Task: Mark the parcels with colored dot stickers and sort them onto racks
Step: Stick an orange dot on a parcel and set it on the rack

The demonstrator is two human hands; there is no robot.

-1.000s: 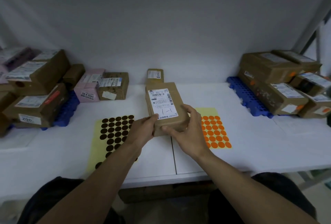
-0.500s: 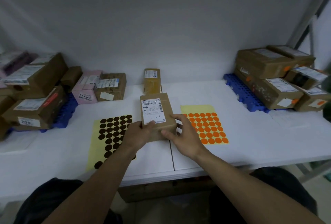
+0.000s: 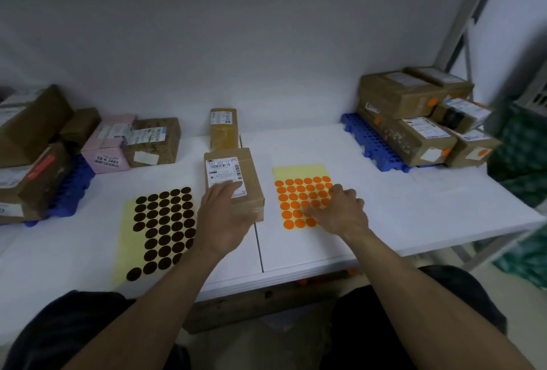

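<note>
One parcel [image 3: 250, 171], long axis pointing away from me, sits under my flat left hand [image 3: 222, 218]; just right of it my right hand [image 3: 343, 212] curls onto the orange dot sheet [image 3: 296, 192], grip unclear.

Two labels you can read

Just beyond your left fingers [image 3: 226, 192], the parcel label [image 3: 222, 170] begins "502 602"; far left, the pink box [image 3: 104, 153] reads "58 4 3405".

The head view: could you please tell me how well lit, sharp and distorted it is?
Head view: dim, even light, no glare on the white table; in the head view the label on the brown parcel is soft, small print unreadable; the head view's right edge smears the stacked parcels; the head view's wide lens tilts the metal post.
</note>
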